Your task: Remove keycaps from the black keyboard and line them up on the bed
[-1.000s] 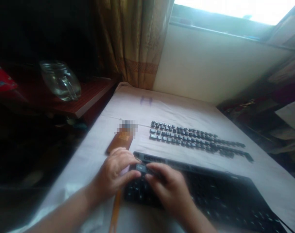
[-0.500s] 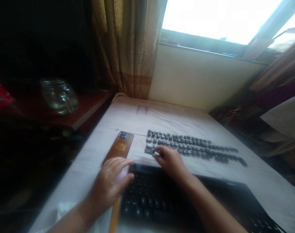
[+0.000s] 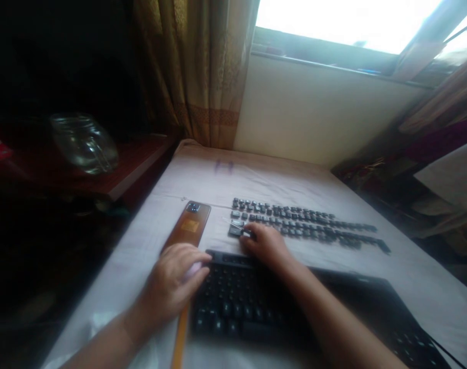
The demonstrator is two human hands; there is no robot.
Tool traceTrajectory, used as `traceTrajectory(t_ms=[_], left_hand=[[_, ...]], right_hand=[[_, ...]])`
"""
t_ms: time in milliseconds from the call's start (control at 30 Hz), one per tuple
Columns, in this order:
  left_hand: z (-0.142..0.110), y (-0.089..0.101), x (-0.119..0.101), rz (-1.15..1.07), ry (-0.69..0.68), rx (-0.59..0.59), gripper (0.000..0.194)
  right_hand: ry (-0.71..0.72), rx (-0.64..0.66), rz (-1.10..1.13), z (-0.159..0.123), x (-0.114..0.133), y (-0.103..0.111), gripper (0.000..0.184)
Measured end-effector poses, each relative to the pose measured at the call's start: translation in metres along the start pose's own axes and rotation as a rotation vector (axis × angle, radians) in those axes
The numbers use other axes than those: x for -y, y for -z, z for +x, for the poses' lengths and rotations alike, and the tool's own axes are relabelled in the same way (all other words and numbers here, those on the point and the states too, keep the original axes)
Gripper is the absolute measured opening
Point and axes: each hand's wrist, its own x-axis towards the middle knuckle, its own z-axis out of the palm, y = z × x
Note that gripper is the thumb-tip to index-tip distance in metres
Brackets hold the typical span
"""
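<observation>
A black keyboard (image 3: pixel 252 302) lies on the sheet-covered bed in front of me. At its upper left corner, my left hand (image 3: pixel 179 274) curls its thumb and fingers around a small pale lavender thing (image 3: pixel 194 270), whose kind is unclear. Beyond the keyboard's back edge, my right hand (image 3: pixel 264 243) pinches a wire keycap puller (image 3: pixel 235 224), its thin wires pointing left over the loose keycaps (image 3: pixel 295 228). These black keycaps are laid out in rows. My right forearm hides the middle of the keyboard.
A brown phone (image 3: pixel 189 225) lies camera side up just beyond my left hand. An orange strip (image 3: pixel 180 338) runs along the keyboard's left side. A glass jar (image 3: pixel 85 143) stands on the dark wooden table (image 3: pixel 129 177) at left. A cable (image 3: pixel 444 348) trails at lower right.
The view has tilted slightly, so the bed and room sit a little higher. My left thumb and fingers have drawn closer together. My right hand stays at the left end of the keycap rows.
</observation>
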Motion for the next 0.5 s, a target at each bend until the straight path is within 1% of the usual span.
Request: traceTrajectory(t_ms=[100, 200, 233, 300, 400, 500], left_hand=[[0.002, 0.004, -0.003, -0.070, -0.003, 0.108, 0.009], [0.004, 0.012, -0.005, -0.145, -0.040, 0.300, 0.006], [0.005, 0.015, -0.005, -0.159, -0.047, 0.361, 0.008], [0.006, 0.022, -0.005, -0.161, -0.043, 0.456, 0.018], [0.005, 0.030, -0.005, -0.128, -0.027, 0.527, 0.034], [0.004, 0.033, -0.004, -0.104, -0.035, 0.566, 0.035]], right_hand=[[-0.008, 0.000, 0.017, 0.000, -0.001, -0.001, 0.025], [-0.011, -0.021, 0.045, -0.003, -0.003, 0.002, 0.026], [-0.008, -0.032, 0.062, -0.005, -0.004, 0.005, 0.026], [0.019, -0.068, 0.134, -0.014, -0.006, 0.011, 0.024], [0.074, -0.128, 0.293, -0.031, -0.010, 0.023, 0.021], [0.094, -0.139, 0.384, -0.049, -0.012, 0.030, 0.021]])
